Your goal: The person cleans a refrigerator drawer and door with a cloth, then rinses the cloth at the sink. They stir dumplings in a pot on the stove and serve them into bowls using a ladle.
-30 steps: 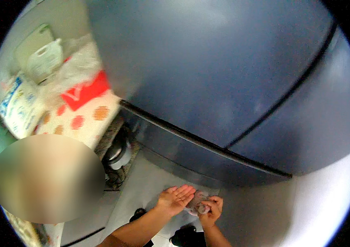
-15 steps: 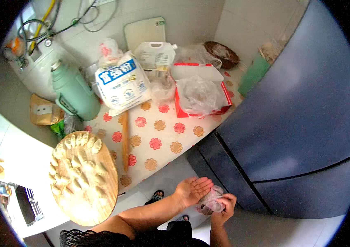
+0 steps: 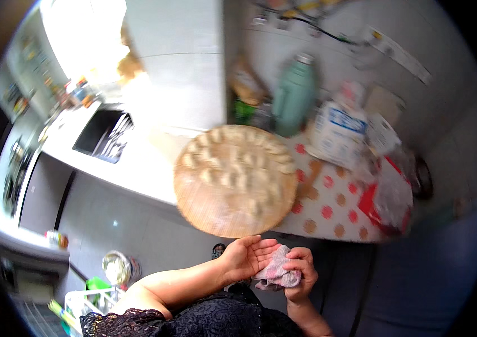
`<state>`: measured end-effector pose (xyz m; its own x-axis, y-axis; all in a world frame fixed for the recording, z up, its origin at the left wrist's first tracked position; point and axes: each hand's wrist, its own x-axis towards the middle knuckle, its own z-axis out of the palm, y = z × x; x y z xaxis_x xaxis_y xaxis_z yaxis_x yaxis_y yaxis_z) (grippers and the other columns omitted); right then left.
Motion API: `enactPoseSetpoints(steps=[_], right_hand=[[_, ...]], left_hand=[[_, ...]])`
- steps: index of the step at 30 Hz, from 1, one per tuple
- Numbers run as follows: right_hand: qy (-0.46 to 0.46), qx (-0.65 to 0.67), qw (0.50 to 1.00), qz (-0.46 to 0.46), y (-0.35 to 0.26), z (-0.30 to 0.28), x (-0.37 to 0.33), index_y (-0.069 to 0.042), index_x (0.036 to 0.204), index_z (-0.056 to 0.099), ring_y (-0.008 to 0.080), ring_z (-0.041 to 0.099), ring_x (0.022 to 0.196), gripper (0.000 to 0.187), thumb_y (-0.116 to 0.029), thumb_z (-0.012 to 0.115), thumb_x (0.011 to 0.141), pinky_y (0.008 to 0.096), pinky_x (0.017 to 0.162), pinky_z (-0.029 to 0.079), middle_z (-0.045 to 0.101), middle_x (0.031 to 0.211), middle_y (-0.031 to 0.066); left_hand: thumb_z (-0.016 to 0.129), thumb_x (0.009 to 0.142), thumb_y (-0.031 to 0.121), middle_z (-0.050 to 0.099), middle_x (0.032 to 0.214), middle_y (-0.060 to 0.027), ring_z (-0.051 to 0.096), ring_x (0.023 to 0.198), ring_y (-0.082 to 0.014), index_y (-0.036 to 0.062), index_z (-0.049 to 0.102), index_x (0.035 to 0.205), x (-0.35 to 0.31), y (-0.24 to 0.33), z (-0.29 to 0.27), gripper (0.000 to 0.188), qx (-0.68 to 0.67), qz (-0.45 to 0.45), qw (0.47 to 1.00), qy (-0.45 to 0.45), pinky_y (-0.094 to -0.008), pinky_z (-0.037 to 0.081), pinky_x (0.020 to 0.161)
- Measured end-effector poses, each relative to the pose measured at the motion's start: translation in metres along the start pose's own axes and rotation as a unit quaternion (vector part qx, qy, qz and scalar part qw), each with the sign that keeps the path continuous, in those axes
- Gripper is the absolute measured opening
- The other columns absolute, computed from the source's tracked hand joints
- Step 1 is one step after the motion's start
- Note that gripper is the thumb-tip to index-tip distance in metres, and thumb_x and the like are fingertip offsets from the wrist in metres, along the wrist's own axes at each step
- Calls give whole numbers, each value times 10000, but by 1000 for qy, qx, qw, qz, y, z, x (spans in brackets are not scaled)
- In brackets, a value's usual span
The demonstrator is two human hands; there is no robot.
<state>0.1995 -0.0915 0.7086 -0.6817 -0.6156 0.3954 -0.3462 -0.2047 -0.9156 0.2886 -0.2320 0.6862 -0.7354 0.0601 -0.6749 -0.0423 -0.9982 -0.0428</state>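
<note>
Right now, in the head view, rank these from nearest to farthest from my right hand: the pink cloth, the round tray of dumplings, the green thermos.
1. pink cloth: held in the right hand, against the left palm.
2. round tray of dumplings: just above the hands.
3. green thermos: beyond the tray, upright near the wall.

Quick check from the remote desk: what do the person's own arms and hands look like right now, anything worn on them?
Both hands are bare: the left hand and right hand show no gloves, and no rings or watch that I can make out. The forearms are uncovered; black lace fabric shows at the lower edge.
</note>
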Motion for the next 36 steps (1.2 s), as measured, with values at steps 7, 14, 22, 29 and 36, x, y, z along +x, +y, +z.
enactPoseSetpoints(steps=[7,14,22,29,36], right_hand=[[-157,132,978,30,-43,211,42,-68,842,645,192,556,900,268,8,744,605,283,820,439,578,962,98],[-232,237,936,116,-43,456,28,-18,891,627,190,551,921,270,128,512,695,279,832,445,557,1006,99],[-60,364,864,342,5,650,82,-20,971,607,155,602,810,287,111,422,794,272,723,514,612,931,83],[-102,-375,903,186,198,572,80,-133,1196,591,385,519,979,538,-14,532,675,437,920,420,536,1206,158],[-122,-428,895,8,150,738,12,-119,1040,683,353,501,931,478,-77,507,597,416,894,425,562,1195,139]], left_hand=[[318,974,236,546,1208,-245,542,1122,-331,-85,504,1146,-181,117,-65,409,-164,233,958,11,-425,423,1009],[340,957,218,587,1117,-242,562,1081,-348,-90,537,1077,-316,237,-194,385,-282,369,885,38,-451,443,984],[358,921,173,630,1056,-231,600,1032,-367,-88,584,999,-446,393,-309,354,-260,498,825,61,-450,506,883],[375,943,179,601,1137,-208,560,1116,-344,-67,565,1063,-505,492,-388,333,-293,471,824,115,-435,474,957],[392,943,197,590,1144,-209,562,1109,-347,-65,531,1108,-525,646,-421,339,-214,413,866,183,-436,472,948]])
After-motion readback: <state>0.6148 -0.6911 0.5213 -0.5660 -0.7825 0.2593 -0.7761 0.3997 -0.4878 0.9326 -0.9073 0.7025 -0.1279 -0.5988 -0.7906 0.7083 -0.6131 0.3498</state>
